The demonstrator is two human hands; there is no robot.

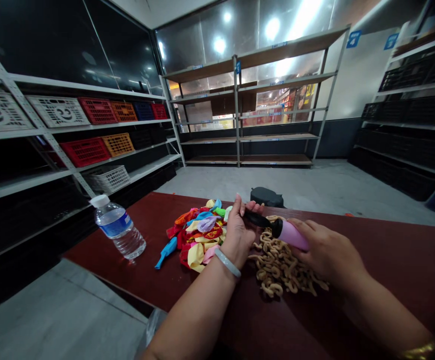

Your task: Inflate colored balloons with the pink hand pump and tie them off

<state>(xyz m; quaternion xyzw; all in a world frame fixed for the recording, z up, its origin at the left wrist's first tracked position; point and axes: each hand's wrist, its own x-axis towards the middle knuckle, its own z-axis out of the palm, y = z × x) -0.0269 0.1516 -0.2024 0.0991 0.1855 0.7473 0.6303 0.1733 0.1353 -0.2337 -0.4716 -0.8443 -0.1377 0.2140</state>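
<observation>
My right hand (320, 247) is closed around the pink body of a hand balloon pump (294, 236), whose black tip points left. On that tip sits a limp black balloon (257, 218); its far end reaches my left hand (239, 225), which is closed on it, though the fingers partly hide the grip. Left of my left hand lies a heap of uninflated balloons (198, 227) in red, yellow, blue, purple and other colours. Below the pump is a pile of curled beige strands (283, 267); I cannot tell what they are made of.
A water bottle (120, 227) with a white cap stands at the left of the dark red table (382, 250). Behind it are shelves with plastic crates (86, 151). A black object (267, 196) shows beyond the table's far edge. Metal racks (236, 112) line the back.
</observation>
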